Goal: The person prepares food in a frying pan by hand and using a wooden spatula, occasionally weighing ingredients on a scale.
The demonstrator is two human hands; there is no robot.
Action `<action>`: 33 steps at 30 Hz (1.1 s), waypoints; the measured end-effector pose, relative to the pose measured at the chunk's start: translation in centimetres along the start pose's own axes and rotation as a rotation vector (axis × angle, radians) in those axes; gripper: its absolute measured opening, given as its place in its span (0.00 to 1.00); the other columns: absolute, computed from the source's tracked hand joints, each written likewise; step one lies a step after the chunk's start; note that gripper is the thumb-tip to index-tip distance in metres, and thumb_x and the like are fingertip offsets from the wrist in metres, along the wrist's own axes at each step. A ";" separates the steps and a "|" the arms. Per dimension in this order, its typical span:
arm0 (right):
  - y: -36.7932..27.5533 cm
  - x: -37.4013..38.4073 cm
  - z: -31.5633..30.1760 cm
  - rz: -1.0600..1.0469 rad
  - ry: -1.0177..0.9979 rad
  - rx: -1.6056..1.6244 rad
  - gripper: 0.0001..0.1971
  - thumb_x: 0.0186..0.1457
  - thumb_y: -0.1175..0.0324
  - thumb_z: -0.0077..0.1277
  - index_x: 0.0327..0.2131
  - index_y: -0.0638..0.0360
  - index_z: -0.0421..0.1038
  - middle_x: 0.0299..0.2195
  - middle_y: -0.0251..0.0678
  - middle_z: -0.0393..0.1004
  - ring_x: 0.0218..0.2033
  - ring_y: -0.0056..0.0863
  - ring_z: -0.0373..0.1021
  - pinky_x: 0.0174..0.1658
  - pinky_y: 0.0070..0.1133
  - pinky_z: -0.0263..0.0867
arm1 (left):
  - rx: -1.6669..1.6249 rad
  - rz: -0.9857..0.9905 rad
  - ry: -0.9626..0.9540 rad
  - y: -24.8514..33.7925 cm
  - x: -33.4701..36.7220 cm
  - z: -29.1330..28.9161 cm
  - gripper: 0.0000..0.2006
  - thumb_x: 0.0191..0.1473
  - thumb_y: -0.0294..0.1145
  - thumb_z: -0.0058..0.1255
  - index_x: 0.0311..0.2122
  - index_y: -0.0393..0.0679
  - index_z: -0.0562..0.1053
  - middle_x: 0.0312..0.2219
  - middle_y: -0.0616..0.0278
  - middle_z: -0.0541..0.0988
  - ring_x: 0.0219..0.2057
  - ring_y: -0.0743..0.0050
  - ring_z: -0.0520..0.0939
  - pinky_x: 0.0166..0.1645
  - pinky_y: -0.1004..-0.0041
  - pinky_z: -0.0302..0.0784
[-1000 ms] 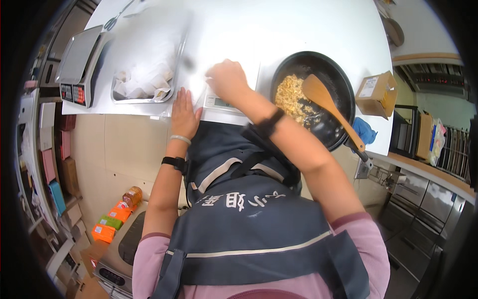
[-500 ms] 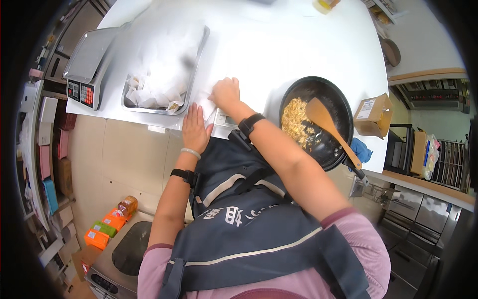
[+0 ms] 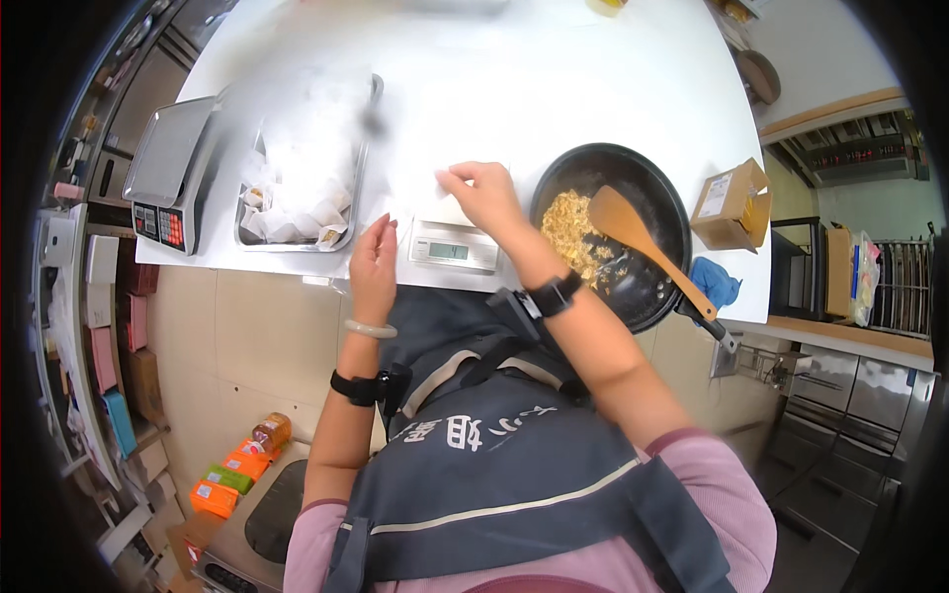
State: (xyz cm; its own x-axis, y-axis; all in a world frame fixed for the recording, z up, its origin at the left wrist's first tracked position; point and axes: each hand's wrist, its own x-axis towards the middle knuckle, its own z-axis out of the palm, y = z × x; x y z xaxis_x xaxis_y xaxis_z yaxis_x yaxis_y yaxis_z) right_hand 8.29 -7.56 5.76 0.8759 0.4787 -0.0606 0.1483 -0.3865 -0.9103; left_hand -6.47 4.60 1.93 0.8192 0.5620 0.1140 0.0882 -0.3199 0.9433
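Note:
Beside the small white kitchen scale (image 3: 453, 247) at the table's front edge is my left hand (image 3: 374, 269), edge-on, its fingers stretched and slightly bent. Just above the scale's platform, my right hand (image 3: 486, 198) is closed in a pinch. Glare hides what its fingertips hold, if anything. To the left, a metal tray (image 3: 240, 235) carries several white paper-wrapped pieces (image 3: 321, 212). On the right sits a black frying pan (image 3: 662, 183) with a golden crumbly mix (image 3: 571, 232) and a wooden spatula (image 3: 633, 232) resting in it.
A larger scale (image 3: 168, 173) with red keys stands at the table's left end. Right of the pan are an open cardboard box (image 3: 730, 208) and a blue cloth (image 3: 714, 282). The pan's handle (image 3: 714, 329) juts past the table's front edge. White haze blurs the upper left.
My hands have come apart: the left has lifted from the table beside the tray, and the right has moved rightward over the small scale. That scale's display now shows. The view has shifted slightly.

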 end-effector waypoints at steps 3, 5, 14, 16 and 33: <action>-0.6 -3.5 -3.5 -0.255 0.121 -0.188 0.12 0.48 0.61 0.52 0.25 0.61 0.77 0.21 0.40 0.74 0.27 0.35 0.70 0.37 0.28 0.63 | -0.593 -0.267 -0.092 5.3 0.8 0.5 0.16 0.55 0.32 0.49 0.46 0.33 0.70 0.36 0.59 0.77 0.39 0.78 0.75 0.44 0.78 0.68; -0.6 -5.3 -5.2 -0.269 0.099 -0.261 0.12 0.49 0.61 0.52 0.25 0.61 0.76 0.20 0.39 0.74 0.27 0.35 0.69 0.38 0.28 0.62 | -0.557 -0.244 -0.163 6.4 0.7 1.4 0.11 0.52 0.28 0.53 0.40 0.34 0.73 0.31 0.61 0.78 0.33 0.81 0.75 0.38 0.82 0.68; 0.1 -9.5 -10.5 -0.418 0.389 -0.334 0.14 0.42 0.66 0.58 0.35 0.59 0.72 0.34 0.37 0.70 0.35 0.36 0.66 0.38 0.29 0.60 | -0.389 -0.256 -0.299 8.7 0.6 5.8 0.07 0.49 0.26 0.55 0.23 0.35 0.74 0.18 0.69 0.74 0.21 0.87 0.69 0.27 0.85 0.62; -0.3 -10.9 -10.6 -0.450 0.299 -0.314 0.10 0.43 0.68 0.57 0.30 0.60 0.71 0.29 0.38 0.70 0.31 0.39 0.67 0.34 0.29 0.62 | -0.145 -0.216 -0.362 9.4 0.5 6.1 0.08 0.48 0.27 0.56 0.20 0.38 0.73 0.17 0.71 0.72 0.21 0.89 0.68 0.26 0.85 0.62; 4.1 -11.3 -8.6 -0.277 0.183 -0.186 0.13 0.46 0.66 0.55 0.36 0.59 0.73 0.26 0.37 0.74 0.26 0.33 0.72 0.28 0.25 0.67 | -0.283 -0.123 -0.481 5.1 -1.3 9.8 0.08 0.50 0.27 0.54 0.32 0.31 0.76 0.26 0.61 0.79 0.27 0.81 0.78 0.33 0.81 0.74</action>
State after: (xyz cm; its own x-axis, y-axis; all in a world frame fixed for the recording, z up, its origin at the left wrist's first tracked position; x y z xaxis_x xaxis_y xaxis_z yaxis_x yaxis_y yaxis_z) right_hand 2.90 -21.32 6.24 0.8559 0.4430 0.2666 0.4571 -0.4071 -0.7908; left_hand -1.51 -5.22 3.58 0.9841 0.1509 -0.0939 0.0981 -0.0204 0.9950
